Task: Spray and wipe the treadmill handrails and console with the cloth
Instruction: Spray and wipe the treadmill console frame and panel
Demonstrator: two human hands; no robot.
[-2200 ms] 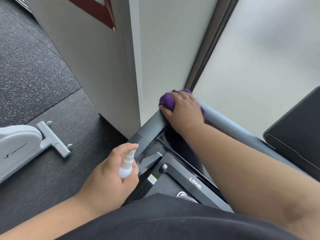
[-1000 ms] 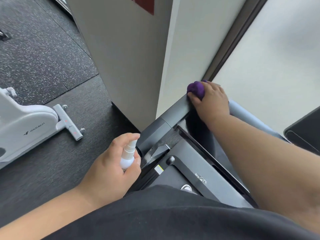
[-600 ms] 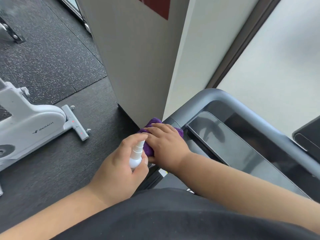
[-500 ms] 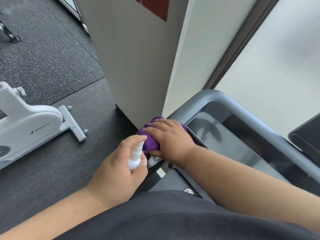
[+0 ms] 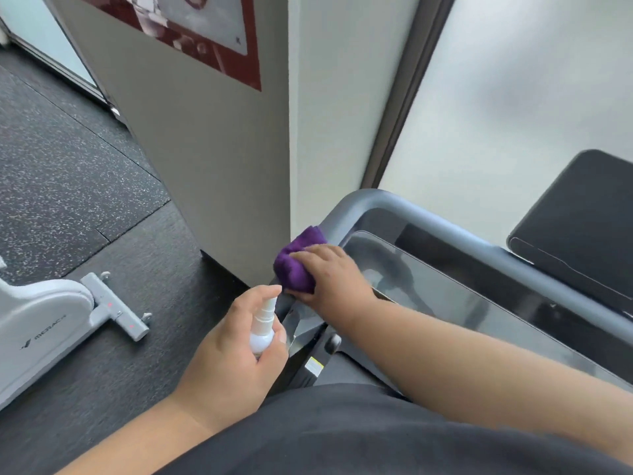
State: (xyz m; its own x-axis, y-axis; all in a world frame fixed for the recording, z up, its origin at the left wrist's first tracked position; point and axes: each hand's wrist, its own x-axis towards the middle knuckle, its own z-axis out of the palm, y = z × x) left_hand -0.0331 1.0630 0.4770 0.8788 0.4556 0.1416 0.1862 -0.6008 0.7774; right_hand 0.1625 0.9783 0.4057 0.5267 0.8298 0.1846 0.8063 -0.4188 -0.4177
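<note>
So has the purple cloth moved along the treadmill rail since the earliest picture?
Yes. The purple cloth, under the right hand, has come off the rail's far corner and down its left side, toward the person.

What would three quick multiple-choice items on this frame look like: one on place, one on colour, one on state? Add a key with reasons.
1. Where is the cloth?
A. On the floor beside the exercise bike
B. On the left handrail, near its bend beside the console
C. Draped over the person's forearm

2. What colour is the cloth?
A. Purple
B. Yellow
C. White

3. What is the left hand doing?
A. Hanging free and holding nothing
B. Pressing flat on the console
C. Gripping the spray bottle, a finger over its top

Key:
1 B: the right hand presses the bunched cloth onto the grey handrail, just left of the glossy console.
2 A: the fabric showing past the fingers is deep purple.
3 C: the fingers curl round the white bottle, held upright close to the cloth.
</note>
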